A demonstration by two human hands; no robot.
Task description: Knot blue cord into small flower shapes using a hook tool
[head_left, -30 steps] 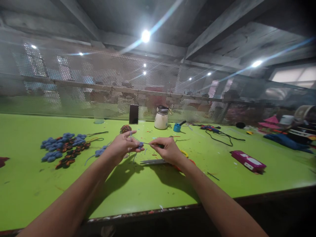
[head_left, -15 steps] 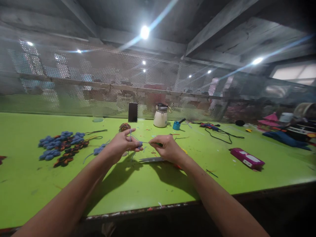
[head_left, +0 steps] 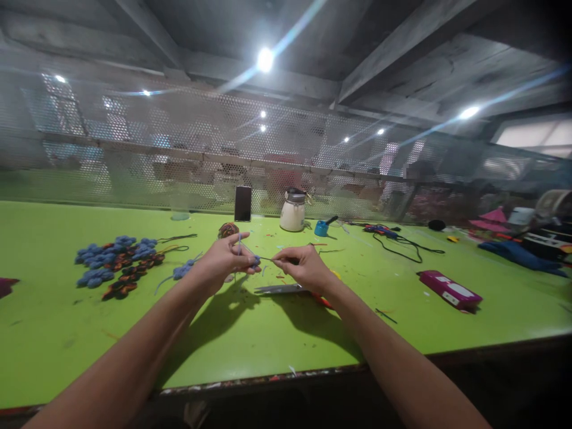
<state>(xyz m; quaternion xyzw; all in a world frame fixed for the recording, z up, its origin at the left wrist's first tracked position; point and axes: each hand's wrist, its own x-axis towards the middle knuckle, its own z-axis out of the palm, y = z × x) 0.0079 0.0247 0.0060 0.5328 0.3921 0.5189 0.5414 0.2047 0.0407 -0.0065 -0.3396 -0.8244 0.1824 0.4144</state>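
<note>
My left hand (head_left: 224, 260) pinches a small piece of blue crochet (head_left: 256, 261) between thumb and fingertips. A strand of blue yarn (head_left: 240, 243) runs over its raised index finger. In my right hand (head_left: 301, 266) is a thin crochet hook (head_left: 267, 258), whose tip reaches the blue piece. Below the right hand lie scissors (head_left: 279, 289) with red handles, partly covered by the wrist. Another blue crochet piece (head_left: 182, 271) with a loose tail is beside my left forearm. A multicoloured yarn ball (head_left: 228, 230) sits just behind the left hand.
Blue crocheted flowers (head_left: 93, 256) and dark orange-black ones (head_left: 127, 280) lie left on the green table (head_left: 232, 357). Behind stand a phone (head_left: 242, 204), a cream jug (head_left: 292, 213) and a blue pot (head_left: 320, 228). A purple case (head_left: 450, 290) and a black cord (head_left: 404, 241) are right.
Both hands keep their hold on the blue piece and the hook, with only slight motion. The whole view has shifted a little, moving things slightly right in the picture.
</note>
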